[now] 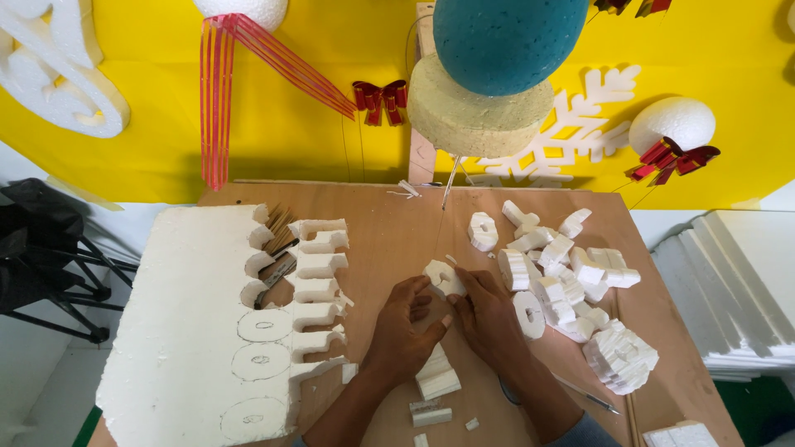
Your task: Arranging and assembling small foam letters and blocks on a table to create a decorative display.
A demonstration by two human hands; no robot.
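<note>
**Foam piece held at centre of wooden board**

Left of frame: large white foam slab (pixel 199 323), notched along its right edge, pencilled ovals near that edge, overhanging the wooden board (pixel 389 232) at lower left. Strip of bare board between slab and hands. Lower centre: foam offcuts (pixel 435 385) just below the wrists.

Centre: left hand (pixel 406 327) curled, fingertips closed on the lower left side of the small foam piece (pixel 443 277). Right hand (pixel 489 314) closed on the same piece from the right, thumb on top. Piece held just above the board, between both sets of fingertips, directly below a thin vertical wire (pixel 439 223).

Right of centre: heap of cut foam shapes (pixel 563 281), close beside the right hand. Far right: stacked foam sheets (pixel 737 290) past the board edge.
</note>
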